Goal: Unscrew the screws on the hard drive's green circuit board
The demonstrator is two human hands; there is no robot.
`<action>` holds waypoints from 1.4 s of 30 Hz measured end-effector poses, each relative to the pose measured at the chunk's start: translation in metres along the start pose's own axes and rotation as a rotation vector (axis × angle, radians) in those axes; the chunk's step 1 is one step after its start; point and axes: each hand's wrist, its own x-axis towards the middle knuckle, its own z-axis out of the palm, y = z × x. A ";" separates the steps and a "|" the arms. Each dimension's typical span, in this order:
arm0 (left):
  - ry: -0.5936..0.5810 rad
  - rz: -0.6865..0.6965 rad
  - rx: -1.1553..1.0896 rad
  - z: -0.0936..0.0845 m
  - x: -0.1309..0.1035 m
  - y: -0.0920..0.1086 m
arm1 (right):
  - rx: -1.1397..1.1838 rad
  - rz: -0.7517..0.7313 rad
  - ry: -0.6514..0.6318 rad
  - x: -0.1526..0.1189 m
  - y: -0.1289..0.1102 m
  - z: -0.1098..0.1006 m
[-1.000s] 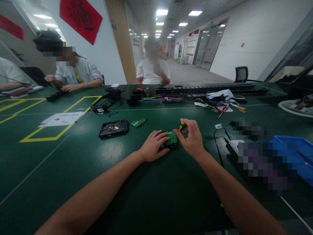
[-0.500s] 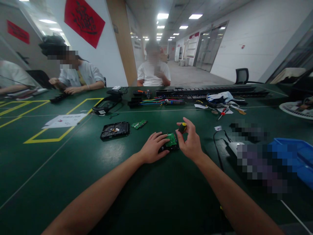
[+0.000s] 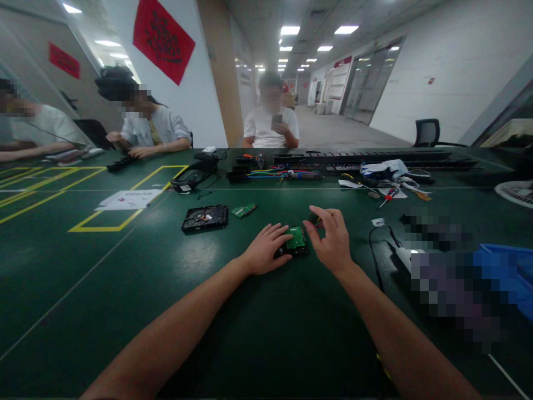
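A small hard drive [image 3: 296,238] with a green circuit board facing up lies on the green table in front of me. My left hand [image 3: 267,250] grips it from the left, fingers over the board and thumb along the near edge. At the drive's right side, my right hand [image 3: 330,236] is closed around a screwdriver [image 3: 315,218] with a dark and yellow handle. My fingers hide most of the screwdriver, and I cannot make out its tip. Left of the drive lie a loose green circuit board [image 3: 245,210] and a larger black hard drive [image 3: 205,219].
White paper [image 3: 129,199] lies at the left. Cables [image 3: 266,174], a drill [image 3: 261,161] and long black strips [image 3: 375,159] lie along the far side. A red screwdriver [image 3: 389,195] and a blue bin [image 3: 506,266] are on the right. Several people sit around the table.
The view has shifted, so the scene sits slightly further right. My right hand has turned the screwdriver, and its handle now shows less between the fingers. My left hand stays on the drive.
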 end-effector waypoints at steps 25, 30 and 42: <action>0.181 -0.132 0.083 0.009 -0.001 0.023 | 0.043 -0.007 -0.026 0.003 0.002 -0.002; 0.196 -0.137 0.063 0.008 0.004 0.031 | 0.038 -0.029 -0.026 0.002 0.002 -0.001; 0.155 -0.094 -0.008 0.008 0.003 0.026 | 0.002 0.032 -0.072 0.000 0.001 -0.001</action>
